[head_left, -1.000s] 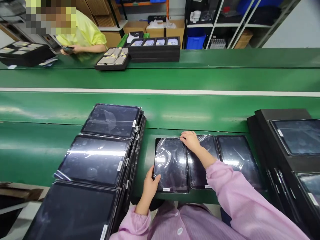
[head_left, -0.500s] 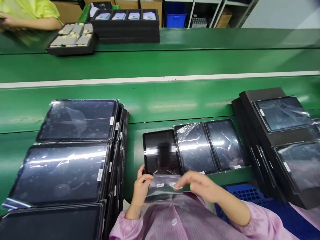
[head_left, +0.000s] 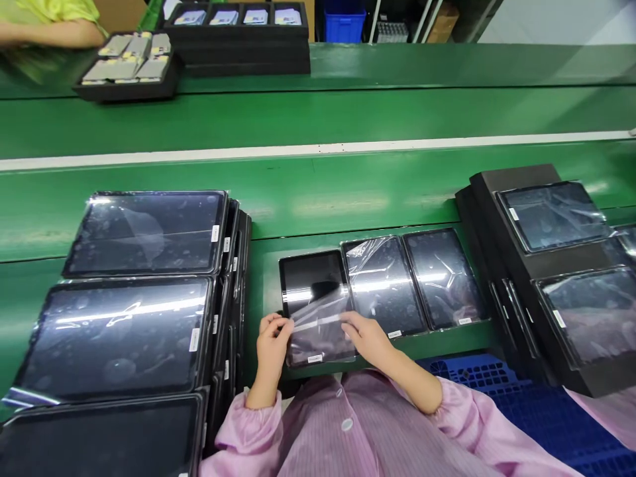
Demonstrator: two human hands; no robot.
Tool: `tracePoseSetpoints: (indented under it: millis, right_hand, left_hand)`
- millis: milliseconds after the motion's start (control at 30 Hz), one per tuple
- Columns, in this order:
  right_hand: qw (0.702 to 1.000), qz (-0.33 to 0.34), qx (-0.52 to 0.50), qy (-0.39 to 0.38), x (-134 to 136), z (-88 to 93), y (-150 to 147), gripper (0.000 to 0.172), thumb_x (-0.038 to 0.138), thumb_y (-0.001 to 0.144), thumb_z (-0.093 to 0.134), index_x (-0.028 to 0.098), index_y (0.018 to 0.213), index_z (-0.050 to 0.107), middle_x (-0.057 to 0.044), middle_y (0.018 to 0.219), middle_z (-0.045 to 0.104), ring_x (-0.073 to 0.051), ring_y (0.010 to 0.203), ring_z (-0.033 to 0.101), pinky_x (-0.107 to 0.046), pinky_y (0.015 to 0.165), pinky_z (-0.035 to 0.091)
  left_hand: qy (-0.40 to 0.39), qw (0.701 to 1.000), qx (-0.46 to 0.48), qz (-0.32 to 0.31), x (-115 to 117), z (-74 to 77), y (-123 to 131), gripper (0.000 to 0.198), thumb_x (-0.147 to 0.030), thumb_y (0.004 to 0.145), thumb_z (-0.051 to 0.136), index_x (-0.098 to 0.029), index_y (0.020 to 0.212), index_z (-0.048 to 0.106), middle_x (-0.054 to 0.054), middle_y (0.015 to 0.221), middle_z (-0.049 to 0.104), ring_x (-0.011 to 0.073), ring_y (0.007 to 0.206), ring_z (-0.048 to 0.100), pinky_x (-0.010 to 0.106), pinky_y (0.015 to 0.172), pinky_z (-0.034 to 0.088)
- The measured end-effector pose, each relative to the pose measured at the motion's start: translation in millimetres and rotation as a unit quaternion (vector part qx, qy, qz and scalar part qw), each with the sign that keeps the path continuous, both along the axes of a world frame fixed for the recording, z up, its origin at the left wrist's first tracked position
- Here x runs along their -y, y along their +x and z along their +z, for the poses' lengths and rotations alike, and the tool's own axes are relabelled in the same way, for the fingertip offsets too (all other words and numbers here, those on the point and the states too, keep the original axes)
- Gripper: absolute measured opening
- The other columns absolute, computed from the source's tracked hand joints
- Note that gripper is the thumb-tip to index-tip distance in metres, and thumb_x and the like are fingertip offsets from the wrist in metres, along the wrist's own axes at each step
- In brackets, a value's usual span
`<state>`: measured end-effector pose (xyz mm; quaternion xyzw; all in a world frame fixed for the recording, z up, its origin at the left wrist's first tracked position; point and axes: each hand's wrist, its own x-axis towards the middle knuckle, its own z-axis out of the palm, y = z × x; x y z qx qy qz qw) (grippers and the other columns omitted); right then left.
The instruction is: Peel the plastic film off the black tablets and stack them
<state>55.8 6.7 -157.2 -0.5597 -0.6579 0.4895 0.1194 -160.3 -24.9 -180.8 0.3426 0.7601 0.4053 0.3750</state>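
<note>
green conveyor bench, two belt levels split by a white stripe, with a lower green ledge nearest the wearer.

item: left hand, pink cuff, at the near left edge of the nearest tablet; fingers curled, pinching the left end of a clear plastic film.

item: right hand, pink sleeve, fingers bent and gripping the right end of the same film. the film is stretched between both hands across the lower half of the tablet, which shows through it, and a small white label sits at its near edge.

item: that tablet, lying flat on the lower ledge, leftmost of a row of three, its upper screen bare and dark.

item: wrapped tablet, just beside it, crinkled clear wrap over the glass, white label at the near corner.

item: second wrapped tablet, touching the former on its right, also labelled.

item: stacks of bagged tablets, left of the hands, three piles deep toward the wearer, white stickers down their right edges.

item: black foam trays, stacked at right, holding wrapped tablets in recesses.

item: blue plastic crate, below the ledge at right, partly hidden by the sleeve.

item: black tray of small flat parts, on the far belt, with taller black trays behind it.

item: co-worker's arm, yellow sleeve, far left corner; hand out of frame.
</note>
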Motion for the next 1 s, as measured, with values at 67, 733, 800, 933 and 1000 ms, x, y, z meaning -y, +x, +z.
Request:
tracePoseSetpoints:
  millis: [67,733,800,933,1000]
  right_hand:
    - [0.993,-0.065,-0.056,-0.086,-12,9.0,-6,0.033,0.023,0.081,0.046,0.015,0.113,0.050,0.003,0.061,0.057,-0.016,0.056,0.055,-0.029,0.061,0.044]
    - [0.994,-0.078,0.003,-0.078,-27,6.5,15,0.014,0.030,0.071,0.058,0.020,0.062,0.053,0.005,0.055,0.050,-0.012,0.054,0.048,-0.026,0.059,0.037]
    - [0.996,-0.070,0.010,-0.060,-25,8.6,15,0.013,0.026,0.071,0.058,0.020,0.061,0.053,0.004,0.059,0.052,-0.013,0.058,0.049,-0.026,0.061,0.037]
    - [0.997,-0.041,0.049,-0.035,-22,10.0,15,0.014,0.020,0.075,0.059,0.020,0.062,0.054,0.003,0.063,0.054,-0.014,0.061,0.050,-0.026,0.063,0.036]
    - [0.997,-0.022,0.071,-0.013,-19,8.4,15,0.014,0.018,0.077,0.060,0.020,0.064,0.055,0.003,0.067,0.056,-0.014,0.063,0.051,-0.025,0.063,0.036]
  left_hand:
    - [-0.019,0.999,-0.004,0.033,-10,5.3,2,0.032,-0.050,0.059,0.063,-0.018,0.055,0.059,0.003,0.070,0.054,0.0182,0.073,0.053,0.028,0.068,0.043]
    - [0.009,0.998,0.057,-0.004,-6,16.3,4,0.025,-0.041,0.060,0.060,-0.017,0.066,0.061,-0.001,0.064,0.058,0.0138,0.064,0.052,0.026,0.064,0.043]
    - [0.012,0.999,0.039,-0.016,-1,13.3,3,0.025,-0.042,0.061,0.059,-0.017,0.067,0.062,0.000,0.065,0.059,0.0142,0.064,0.053,0.026,0.064,0.043]
    - [0.026,0.998,-0.011,-0.051,6,6.2,1,0.024,-0.041,0.067,0.057,-0.018,0.069,0.062,0.002,0.069,0.062,0.0150,0.066,0.056,0.027,0.066,0.045]
    - [0.038,0.996,-0.044,-0.070,8,2.5,0,0.024,-0.041,0.069,0.056,-0.018,0.070,0.063,0.002,0.070,0.063,0.0156,0.068,0.057,0.028,0.068,0.046]
